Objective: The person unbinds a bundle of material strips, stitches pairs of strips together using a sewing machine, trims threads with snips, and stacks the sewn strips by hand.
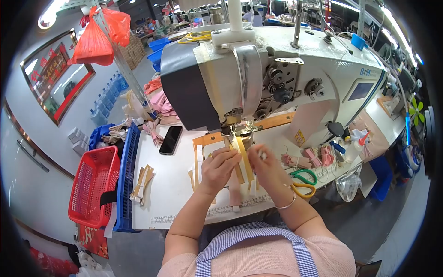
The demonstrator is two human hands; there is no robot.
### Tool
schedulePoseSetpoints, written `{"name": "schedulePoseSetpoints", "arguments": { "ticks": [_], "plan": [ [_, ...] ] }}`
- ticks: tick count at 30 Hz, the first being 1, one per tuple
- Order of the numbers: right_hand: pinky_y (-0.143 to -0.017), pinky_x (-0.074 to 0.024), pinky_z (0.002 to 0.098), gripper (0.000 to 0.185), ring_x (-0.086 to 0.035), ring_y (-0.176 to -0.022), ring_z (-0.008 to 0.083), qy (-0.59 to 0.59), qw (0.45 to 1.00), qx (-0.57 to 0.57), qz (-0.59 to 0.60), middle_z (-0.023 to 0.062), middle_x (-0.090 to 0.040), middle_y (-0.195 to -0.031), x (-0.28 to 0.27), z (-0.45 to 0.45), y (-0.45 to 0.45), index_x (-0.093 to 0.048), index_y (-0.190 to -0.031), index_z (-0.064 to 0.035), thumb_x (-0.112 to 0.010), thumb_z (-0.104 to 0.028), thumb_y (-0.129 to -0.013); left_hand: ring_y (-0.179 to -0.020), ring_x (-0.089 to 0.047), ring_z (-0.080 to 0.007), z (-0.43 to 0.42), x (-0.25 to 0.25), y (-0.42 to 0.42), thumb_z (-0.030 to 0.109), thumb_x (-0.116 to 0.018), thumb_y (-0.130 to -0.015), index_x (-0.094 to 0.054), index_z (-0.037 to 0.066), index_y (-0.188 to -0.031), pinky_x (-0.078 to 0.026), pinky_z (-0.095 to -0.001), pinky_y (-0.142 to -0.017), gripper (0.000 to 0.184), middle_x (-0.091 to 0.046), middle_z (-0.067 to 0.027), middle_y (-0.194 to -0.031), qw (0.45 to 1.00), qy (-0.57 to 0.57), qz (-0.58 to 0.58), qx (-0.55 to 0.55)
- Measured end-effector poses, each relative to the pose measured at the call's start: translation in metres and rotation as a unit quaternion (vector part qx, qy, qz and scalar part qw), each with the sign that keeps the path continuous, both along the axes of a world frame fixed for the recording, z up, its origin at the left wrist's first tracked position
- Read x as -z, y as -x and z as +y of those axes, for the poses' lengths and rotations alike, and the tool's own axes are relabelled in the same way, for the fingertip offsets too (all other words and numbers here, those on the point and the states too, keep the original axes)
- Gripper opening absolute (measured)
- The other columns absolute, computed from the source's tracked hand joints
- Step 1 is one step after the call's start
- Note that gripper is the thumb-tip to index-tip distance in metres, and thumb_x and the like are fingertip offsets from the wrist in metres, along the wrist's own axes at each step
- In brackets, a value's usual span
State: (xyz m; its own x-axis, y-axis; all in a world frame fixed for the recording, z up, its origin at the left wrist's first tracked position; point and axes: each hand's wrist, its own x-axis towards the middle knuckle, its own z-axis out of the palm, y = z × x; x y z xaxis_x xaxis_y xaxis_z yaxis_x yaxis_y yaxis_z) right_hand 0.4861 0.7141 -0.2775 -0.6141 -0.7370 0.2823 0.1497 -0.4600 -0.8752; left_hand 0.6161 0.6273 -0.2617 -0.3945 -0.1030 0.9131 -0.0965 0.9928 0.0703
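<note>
My left hand (218, 170) is closed, its fingertips pinching a tan strip (238, 171) just in front of the sewing machine's needle area (233, 127). Beside that strip runs a yellow-tan strip (245, 159) with a white band along it, reaching up under the presser foot. A pinkish strip (234, 191) hangs down between my wrists. My right hand (263, 165) is just right of the strips, its fingers curled and smeared by motion. Whether it holds anything does not show. More tan and white strips (198, 166) lie left of my left hand.
Scissors with green and orange handles (304, 188) lie by my right forearm, near bundles of pink strips (318, 157). A black phone (170, 140) and a tan strip bundle (142, 184) rest on the left. Beyond stand a blue crate (128, 180) and red basket (94, 184).
</note>
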Motion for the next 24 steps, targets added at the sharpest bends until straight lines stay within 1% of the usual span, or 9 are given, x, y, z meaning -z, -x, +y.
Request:
{"name": "schedulePoseSetpoints", "arguments": {
  "ticks": [1,2,6,9,11,15,17,20,24],
  "plan": [
    [-0.048,-0.0348,0.0165,0.013,-0.045,-0.058,0.0017,-0.091,0.988,-0.125,-0.002,-0.0014,-0.053,-0.071,-0.012,0.012,-0.001,-0.053,-0.091,-0.0044,-0.057,-0.016,-0.086,-0.081,-0.061,-0.0199,0.002,0.0,0.0,-0.001,-0.066,-0.059,-0.065,0.005,-0.081,-0.051,-0.0262,-0.061,0.023,-0.062,-0.0048,-0.085,1.0,0.015,-0.008,-0.015],
    [-0.048,-0.0345,0.016,0.015,-0.045,-0.056,0.0021,-0.179,0.952,-0.247,-0.004,-0.0018,-0.053,-0.067,-0.017,0.018,-0.003,-0.055,-0.088,-0.004,-0.055,-0.019,-0.088,-0.081,-0.061,-0.0199,0.002,0.0,-0.001,-0.001,-0.066,-0.059,-0.065,0.005,-0.081,-0.051,-0.0262,-0.061,0.023,-0.062,-0.0048,-0.085,1.0,0.018,-0.008,-0.015],
    [-0.049,-0.0386,0.0161,0.019,-0.047,-0.053,0.0042,-0.165,0.951,-0.26,-0.009,0.0006,-0.056,-0.069,-0.002,0.027,-0.008,-0.057,-0.084,-0.0028,-0.054,-0.021,-0.088,-0.082,-0.06,-0.0218,0.001,0.005,-0.001,-0.002,-0.065,-0.059,-0.065,0.005,-0.085,-0.051,-0.0273,-0.062,0.027,-0.061,-0.0054,-0.087,1.0,0.02,-0.015,-0.01],
    [-0.051,-0.0407,0.0156,0.019,-0.053,-0.056,0.0056,-0.186,0.936,-0.296,-0.038,0.0037,-0.06,-0.074,0.001,0.03,-0.005,-0.058,-0.09,-0.0019,-0.055,-0.021,-0.088,-0.083,-0.06,-0.0227,0.001,0.009,-0.001,-0.002,-0.065,-0.059,-0.064,0.005,-0.088,-0.051,-0.0284,-0.064,0.031,-0.061,-0.0058,-0.089,1.0,0.013,-0.013,-0.013],
    [-0.047,-0.0339,0.0148,0.022,-0.045,-0.053,0.0026,-0.191,0.943,-0.269,-0.041,0.0042,-0.061,-0.069,-0.003,0.029,-0.007,-0.059,-0.084,-0.0026,-0.053,-0.024,-0.089,-0.084,-0.06,-0.0231,-0.001,0.009,0.001,-0.002,-0.065,-0.059,-0.064,0.005,-0.09,-0.051,-0.0289,-0.065,0.032,-0.061,-0.006,-0.09,1.0,0.008,-0.014,-0.011],
    [-0.046,-0.0336,0.0149,0.022,-0.045,-0.053,0.0027,-0.172,0.942,-0.286,-0.044,0.0042,-0.061,-0.069,-0.008,0.014,-0.003,-0.058,-0.083,-0.003,-0.053,-0.023,-0.089,-0.085,-0.059,-0.0256,-0.007,0.004,0.003,-0.005,-0.067,-0.059,-0.064,0.006,-0.092,-0.051,-0.0313,-0.069,0.034,-0.06,-0.0074,-0.093,1.0,-0.016,-0.003,-0.013],
    [-0.045,-0.0325,0.0153,0.021,-0.045,-0.052,0.003,-0.153,0.952,-0.261,-0.05,0.0041,-0.06,-0.067,-0.009,0.005,-0.004,-0.058,-0.08,-0.0039,-0.054,-0.024,-0.088,-0.085,-0.059,-0.0267,-0.008,0.003,0.003,-0.007,-0.067,-0.059,-0.065,0.005,-0.091,-0.051,-0.0323,-0.071,0.035,-0.061,-0.008,-0.093,0.999,-0.032,-0.008,-0.01],
    [-0.044,-0.0321,0.0163,0.022,-0.045,-0.05,0.0036,-0.141,0.947,-0.278,-0.074,0.0036,-0.059,-0.066,-0.014,-0.005,-0.002,-0.057,-0.077,-0.0047,-0.055,-0.024,-0.087,-0.085,-0.06,-0.0276,-0.012,0.008,0.005,-0.008,-0.066,-0.06,-0.064,0.005,-0.091,-0.05,-0.0323,-0.072,0.033,-0.061,-0.0088,-0.093,1.0,-0.03,0.008,-0.004],
    [-0.044,-0.0317,0.0171,0.021,-0.045,-0.049,0.0045,-0.107,0.954,-0.275,-0.057,0.003,-0.059,-0.065,-0.006,-0.017,-0.002,-0.057,-0.077,-0.0046,-0.055,-0.024,-0.087,-0.085,-0.06,-0.0275,-0.014,0.01,0.008,-0.009,-0.06,-0.064,-0.062,0.004,-0.088,-0.05,-0.0333,-0.07,0.027,-0.06,-0.0103,-0.092,0.996,-0.074,0.045,0.007]
  ]
}}
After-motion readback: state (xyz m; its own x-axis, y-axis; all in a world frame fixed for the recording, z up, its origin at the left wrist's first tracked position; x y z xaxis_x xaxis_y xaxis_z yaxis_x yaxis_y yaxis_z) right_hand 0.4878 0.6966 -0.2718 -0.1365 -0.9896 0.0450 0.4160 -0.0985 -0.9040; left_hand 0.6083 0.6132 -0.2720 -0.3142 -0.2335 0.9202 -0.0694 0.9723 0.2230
